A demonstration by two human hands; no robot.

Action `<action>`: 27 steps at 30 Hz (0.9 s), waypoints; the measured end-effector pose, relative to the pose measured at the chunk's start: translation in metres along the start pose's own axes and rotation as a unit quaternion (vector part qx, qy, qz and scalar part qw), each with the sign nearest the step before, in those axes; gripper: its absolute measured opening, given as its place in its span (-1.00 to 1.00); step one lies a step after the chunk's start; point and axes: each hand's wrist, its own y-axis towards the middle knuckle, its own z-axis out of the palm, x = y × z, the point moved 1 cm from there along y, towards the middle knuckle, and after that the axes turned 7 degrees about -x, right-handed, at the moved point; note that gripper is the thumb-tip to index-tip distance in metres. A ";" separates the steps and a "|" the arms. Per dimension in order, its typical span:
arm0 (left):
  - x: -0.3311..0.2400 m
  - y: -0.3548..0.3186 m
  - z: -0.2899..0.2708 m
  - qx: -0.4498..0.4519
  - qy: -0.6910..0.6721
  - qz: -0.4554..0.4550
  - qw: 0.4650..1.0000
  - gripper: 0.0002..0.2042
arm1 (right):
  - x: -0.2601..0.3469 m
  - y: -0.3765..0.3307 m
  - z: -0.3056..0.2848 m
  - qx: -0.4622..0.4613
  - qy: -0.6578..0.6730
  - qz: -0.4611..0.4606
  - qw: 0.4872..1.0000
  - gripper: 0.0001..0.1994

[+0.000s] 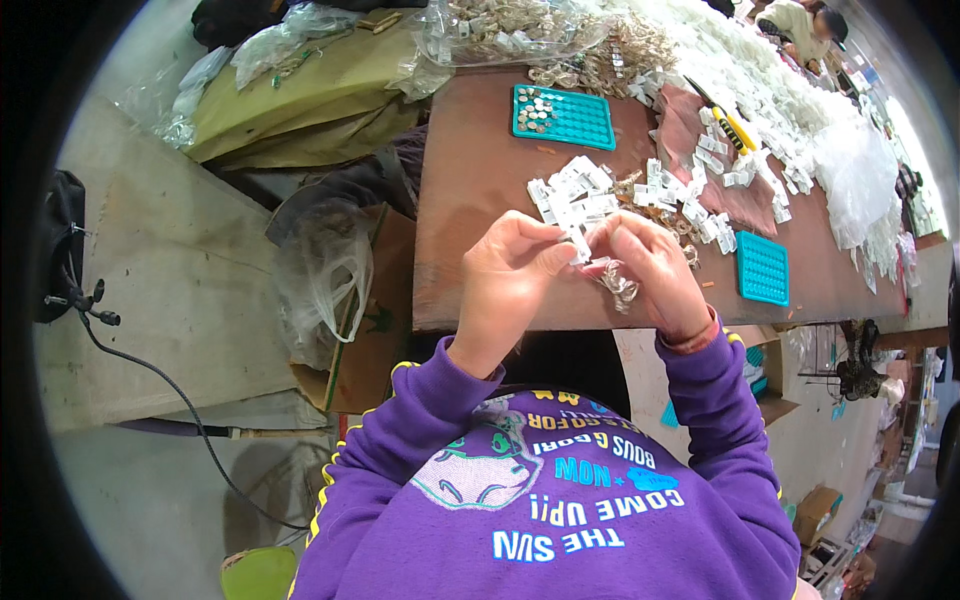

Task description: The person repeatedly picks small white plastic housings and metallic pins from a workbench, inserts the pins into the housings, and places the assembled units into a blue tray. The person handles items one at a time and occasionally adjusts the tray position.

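My left hand point(512, 275) pinches a small white plastic piece point(579, 246) between thumb and fingertips, just over the table's near edge. Close beside it, my right hand point(655, 268) has its fingers closed on a coiled pale wire point(621, 288), whose loops hang below the fingers. The two hands' fingertips almost meet at the white piece; whether the wire joins it I cannot tell. Just beyond the hands lies a heap of similar white pieces point(580, 180).
A teal tray point(580, 122) with several small round parts lies at the back, another teal tray point(763, 270) at the right. Yellow-and-black pliers point(735, 130) rest on a pinkish cloth point(680, 135). White pieces are heaped at far right. A plastic bag point(325, 270) hangs left of the table point(460, 200).
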 end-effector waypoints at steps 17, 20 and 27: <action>0.005 -0.004 0.002 -0.074 -0.051 0.013 0.996 -0.88 | -0.001 -0.016 0.023 -0.085 -0.249 -0.133 0.956 -0.94; 0.010 -0.007 0.008 -0.066 -0.217 -0.125 0.966 -0.88 | -0.006 -0.015 0.027 -0.088 -0.242 -0.136 0.957 -0.94; 0.018 0.020 0.005 -0.074 -0.306 -0.130 0.940 -0.90 | 0.019 0.015 0.005 -0.109 -0.235 -0.174 0.950 -0.78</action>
